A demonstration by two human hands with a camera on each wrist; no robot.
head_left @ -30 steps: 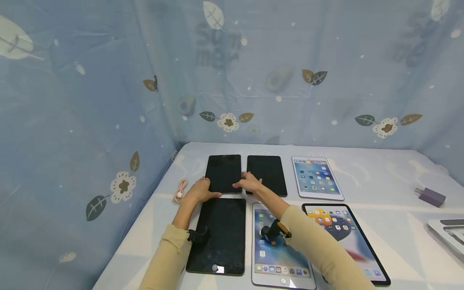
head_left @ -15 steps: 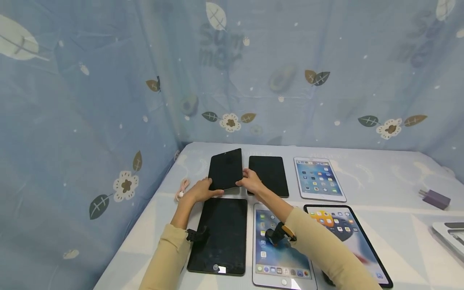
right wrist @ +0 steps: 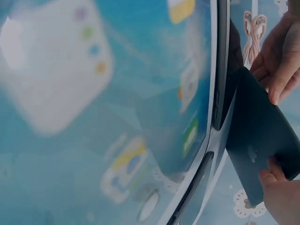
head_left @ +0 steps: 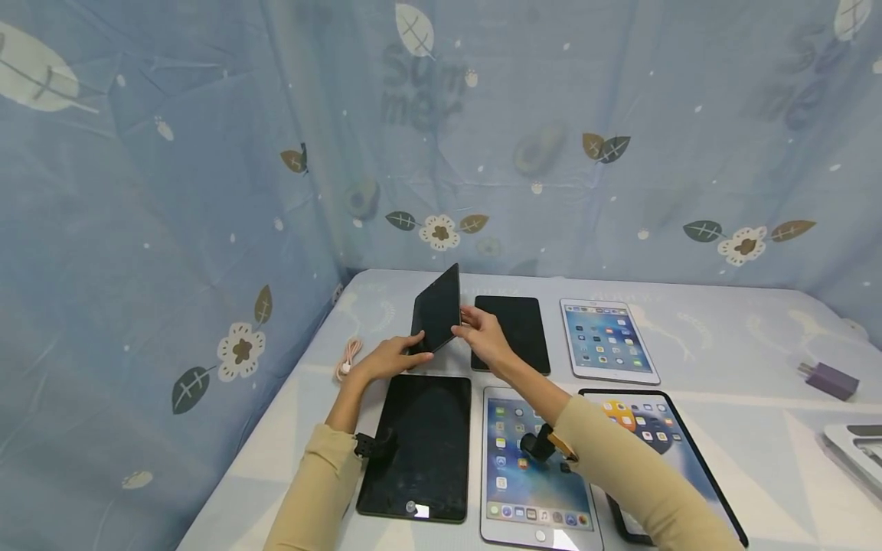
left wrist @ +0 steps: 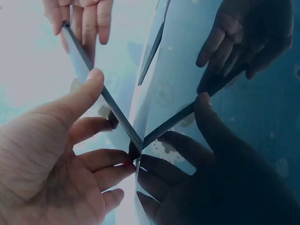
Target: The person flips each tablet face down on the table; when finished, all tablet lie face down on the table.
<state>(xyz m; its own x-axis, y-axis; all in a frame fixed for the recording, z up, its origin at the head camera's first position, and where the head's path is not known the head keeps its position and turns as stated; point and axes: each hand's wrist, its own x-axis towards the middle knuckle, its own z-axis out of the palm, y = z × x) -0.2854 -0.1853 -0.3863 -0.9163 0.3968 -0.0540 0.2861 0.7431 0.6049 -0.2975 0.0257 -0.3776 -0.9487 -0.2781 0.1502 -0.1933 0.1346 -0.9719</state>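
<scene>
A black tablet [head_left: 437, 310] stands tilted up off the table, its right side raised. My left hand [head_left: 387, 358] pinches its near edge, thumb on top and fingers underneath. Along the raised right edge my right hand [head_left: 485, 339] holds it between thumb and fingers. Its dark back [right wrist: 248, 140] with a small logo faces the right wrist camera. In the left wrist view it shows as a thin edge [left wrist: 115, 105], with my left thumb across it. A larger black tablet [head_left: 413, 451] lies flat just below my left hand and mirrors both hands in that view.
Beside the raised tablet lies another black tablet [head_left: 513, 329]. White tablets with lit screens lie at back [head_left: 606, 340] and front [head_left: 537, 490], near a black-rimmed one [head_left: 689, 451]. A pink cable [head_left: 347, 360] is at left; a purple charger plug [head_left: 830, 380] and a white object [head_left: 857, 451] at right.
The small black tablet lay flat at first; its right side has swung up steeply, leaning to the left. The right hand rose with it, and the left hand shifted slightly right along its near edge.
</scene>
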